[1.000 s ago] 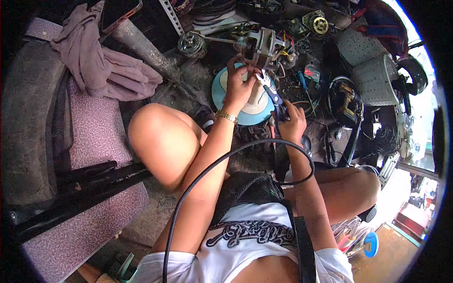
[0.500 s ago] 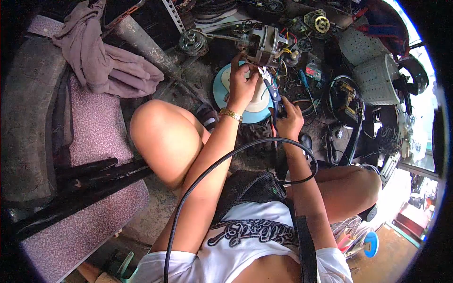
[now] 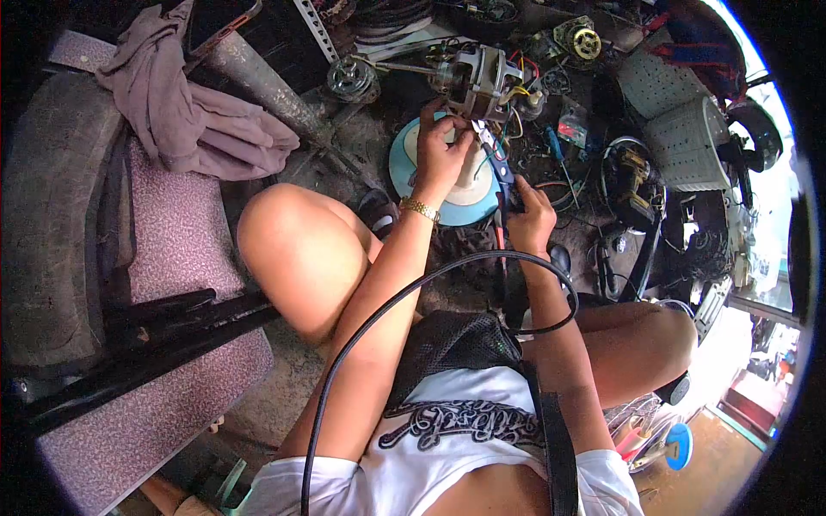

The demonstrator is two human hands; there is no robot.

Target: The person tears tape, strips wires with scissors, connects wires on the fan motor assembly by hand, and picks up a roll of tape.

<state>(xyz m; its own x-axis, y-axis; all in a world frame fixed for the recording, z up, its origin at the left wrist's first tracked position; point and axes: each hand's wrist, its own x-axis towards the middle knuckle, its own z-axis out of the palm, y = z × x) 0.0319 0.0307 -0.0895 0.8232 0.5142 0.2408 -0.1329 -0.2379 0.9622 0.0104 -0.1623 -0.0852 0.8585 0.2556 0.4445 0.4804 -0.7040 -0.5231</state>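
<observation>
A bare electric fan motor with coloured wires sits above a round white and light blue base. Just under the motor, my left hand has its fingers curled together; what they pinch is too small to make out. My right hand grips a plier-like tool with flat silver jaws and dark blue handles. Its jaws point up at the motor's underside, close to my left fingertips, where a thin green wire crosses them. Whether the jaws touch a wire cannot be told.
Another motor part lies left, and one with a yellow ring at the back. A screwdriver, a yellow-black power drill and a perforated white bin are right. A black cable loops before me. A patterned bench stands left.
Very little differs. My right hand and the tool have shifted slightly, while my left hand stays under the motor.
</observation>
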